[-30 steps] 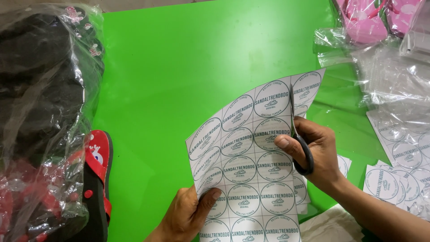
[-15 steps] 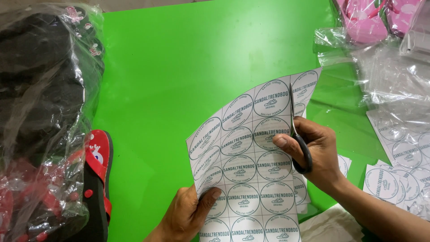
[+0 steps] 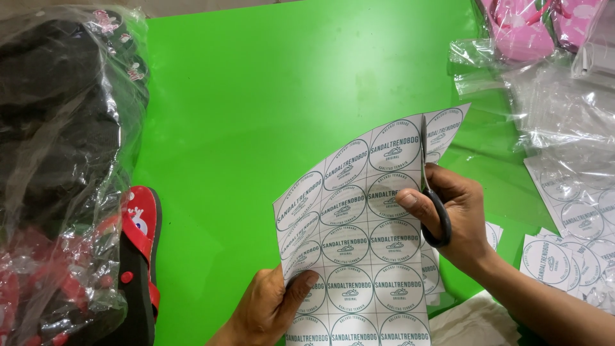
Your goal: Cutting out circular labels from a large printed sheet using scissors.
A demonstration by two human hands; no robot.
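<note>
The sticker sheet [image 3: 359, 237] stands in the lower centre of the frame, raised off the green table [image 3: 256, 115]; it is a thin white sheet printed with a grid of round labels, judged light, limp and easily creased, and it already bows along its upper edge; support it from the bottom margin, clear of the cut line. Your left hand [image 3: 269, 311] pinches the lower left corner, thumb on the printed face, fingers closed behind; your right hand [image 3: 458, 214] is closed through the black loops of the scissors [image 3: 430, 192], whose blades run up a column line near the sheet's right edge; whether the blades are parted cannot be told. Cut label strips [image 3: 564, 256] lie at lower right; clear plastic bags [image 3: 557, 109] and pink sandals [image 3: 525, 25] at upper right; bagged black sandals [image 3: 61, 128] fill the left, a red-and-black sandal [image 3: 141, 256] beside them.
</note>
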